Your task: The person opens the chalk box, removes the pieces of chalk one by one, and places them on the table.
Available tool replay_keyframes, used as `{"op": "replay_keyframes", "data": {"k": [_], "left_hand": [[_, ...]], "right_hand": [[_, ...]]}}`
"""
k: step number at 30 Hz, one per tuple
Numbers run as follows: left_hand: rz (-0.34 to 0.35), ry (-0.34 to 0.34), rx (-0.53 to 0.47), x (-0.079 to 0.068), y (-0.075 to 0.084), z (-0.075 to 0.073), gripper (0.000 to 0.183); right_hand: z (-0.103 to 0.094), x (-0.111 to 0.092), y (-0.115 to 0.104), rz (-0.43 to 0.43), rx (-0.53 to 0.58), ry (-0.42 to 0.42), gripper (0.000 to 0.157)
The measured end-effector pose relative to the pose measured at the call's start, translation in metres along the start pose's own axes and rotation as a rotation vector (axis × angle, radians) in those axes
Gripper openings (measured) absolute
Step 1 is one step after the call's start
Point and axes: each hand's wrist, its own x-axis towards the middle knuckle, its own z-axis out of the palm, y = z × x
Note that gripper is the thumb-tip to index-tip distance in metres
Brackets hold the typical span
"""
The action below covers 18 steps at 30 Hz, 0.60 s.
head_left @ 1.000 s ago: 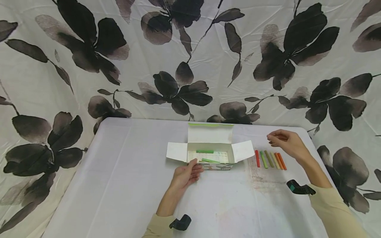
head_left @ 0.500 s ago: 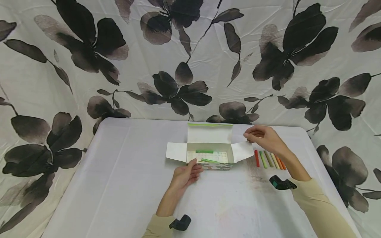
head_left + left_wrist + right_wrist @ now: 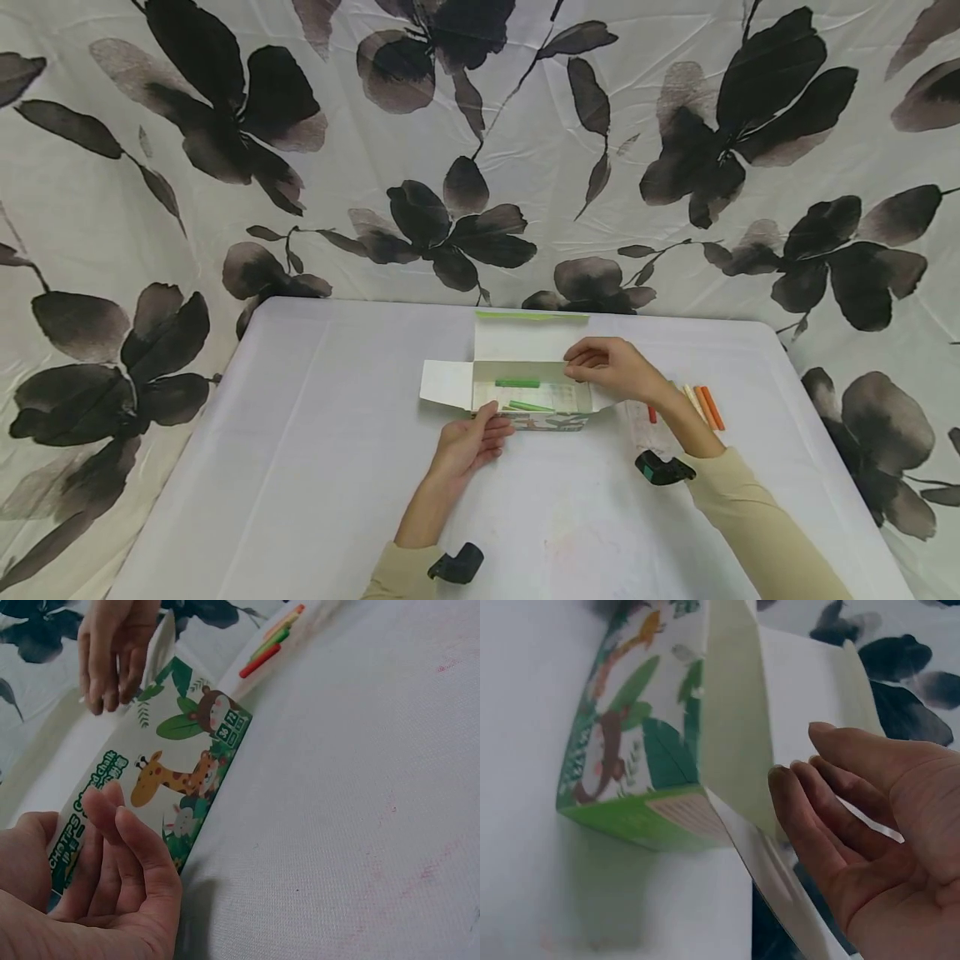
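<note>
A white and green chalk box (image 3: pixel 558 423), printed with cartoon animals, stands with its flaps spread. Two green chalk sticks (image 3: pixel 517 384) show inside it. My left hand (image 3: pixel 461 442) holds the front left part of the box, thumb at the rim and fingers along the front. Over the box's right end is my right hand (image 3: pixel 615 367), its fingers loosely bent; in the right wrist view, a gap shows between thumb and fingertips and nothing is seen held. To the right lie chalk sticks in a row: red (image 3: pixel 652 414), pale yellow (image 3: pixel 693 404) and orange (image 3: pixel 711 407). My right arm partly hides this row.
The white-covered table (image 3: pixel 315 450) ends just behind the box, against a floral cloth (image 3: pixel 450 233). Reddish chalk smudges mark the cover. The box's left flap (image 3: pixel 446 383) sticks out sideways, and the back lid (image 3: pixel 517 337) stands raised.
My right hand has moved left from beyond the chalk row to over the box's right end. My left hand and the box stay where they were.
</note>
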Motion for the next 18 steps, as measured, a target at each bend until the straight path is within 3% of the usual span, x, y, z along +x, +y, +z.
{"op": "replay_keyframes", "data": {"k": [11,18], "left_hand": [[-0.004,0.008,0.003,0.002,0.001,0.001,0.051],[-0.007,0.018,-0.012,0.000,0.001,0.002,0.051]], "right_hand": [[0.036,0.019,0.000,-0.067,-0.090,-0.198,0.024],[0.054,0.031,-0.003,-0.071,-0.232,-0.324,0.016]]}}
